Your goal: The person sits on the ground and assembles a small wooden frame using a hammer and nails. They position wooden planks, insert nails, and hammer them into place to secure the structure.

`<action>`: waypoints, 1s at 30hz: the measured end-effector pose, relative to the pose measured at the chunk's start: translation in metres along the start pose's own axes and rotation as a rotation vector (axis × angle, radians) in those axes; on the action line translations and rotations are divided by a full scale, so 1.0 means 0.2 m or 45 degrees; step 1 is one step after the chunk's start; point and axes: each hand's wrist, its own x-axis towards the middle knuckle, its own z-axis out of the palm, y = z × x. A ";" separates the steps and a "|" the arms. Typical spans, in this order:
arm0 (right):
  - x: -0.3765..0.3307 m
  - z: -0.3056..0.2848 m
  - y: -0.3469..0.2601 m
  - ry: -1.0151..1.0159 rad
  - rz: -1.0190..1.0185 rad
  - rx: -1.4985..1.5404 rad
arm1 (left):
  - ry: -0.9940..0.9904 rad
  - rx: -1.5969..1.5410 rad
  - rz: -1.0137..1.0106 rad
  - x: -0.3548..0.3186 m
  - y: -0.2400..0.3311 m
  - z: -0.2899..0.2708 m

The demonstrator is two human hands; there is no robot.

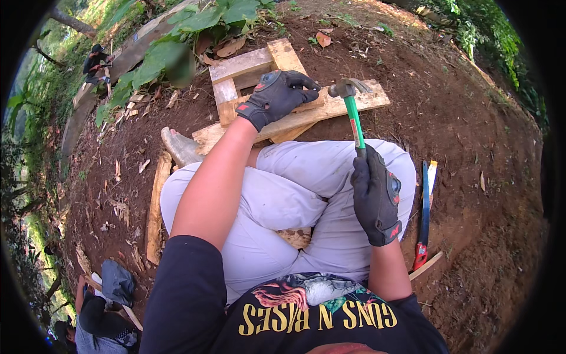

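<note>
My right hand, in a black work glove, grips the lower handle of a claw hammer with a green shaft. The hammer's metal head is raised in front of my right knee, over or near the right part of a long wooden plank. My left hand, gloved alike, is above that plank with thumb and fingertips pinched together. Whatever they pinch is too small to make out. Under and beyond the plank lies a square frame of nailed wooden boards, partly hidden by my left hand.
On the soil to my right lie a saw with a blue frame and red handle and a curved wood strip. A wood offcut lies left of my crossed legs. Broad-leaved plants stand far left. Two people work at left.
</note>
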 end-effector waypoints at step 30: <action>0.10 0.00 -0.10 0.269 -0.392 -0.297 | 0.118 0.358 0.002 0.06 -0.01 0.12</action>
